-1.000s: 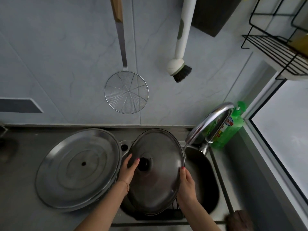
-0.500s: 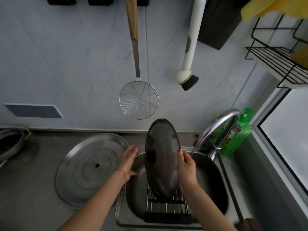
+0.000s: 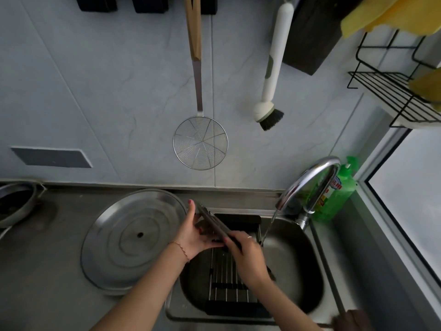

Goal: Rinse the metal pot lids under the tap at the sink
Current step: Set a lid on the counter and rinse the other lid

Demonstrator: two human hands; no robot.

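I hold a dark metal pot lid (image 3: 214,223) edge-on over the sink (image 3: 296,266), so only its thin rim shows. My left hand (image 3: 194,232) grips its far upper edge and underside. My right hand (image 3: 248,256) clasps the near lower edge. A thin stream of water runs from the curved chrome tap (image 3: 307,185) just right of my right hand, not touching the lid. A second, larger metal lid (image 3: 133,237) lies flat on the counter to the left, partly over the sink's edge.
A slatted drain rack (image 3: 229,290) spans the sink below my hands. A green soap bottle (image 3: 336,194) stands behind the tap. A wire skimmer (image 3: 200,142) and a dish brush (image 3: 269,113) hang on the wall. A metal bowl (image 3: 14,204) sits far left.
The lid went from lying flat over the sink to upright, and now it is turned edge-on and tilted. My left hand moved back onto it. Water now runs from the tap.
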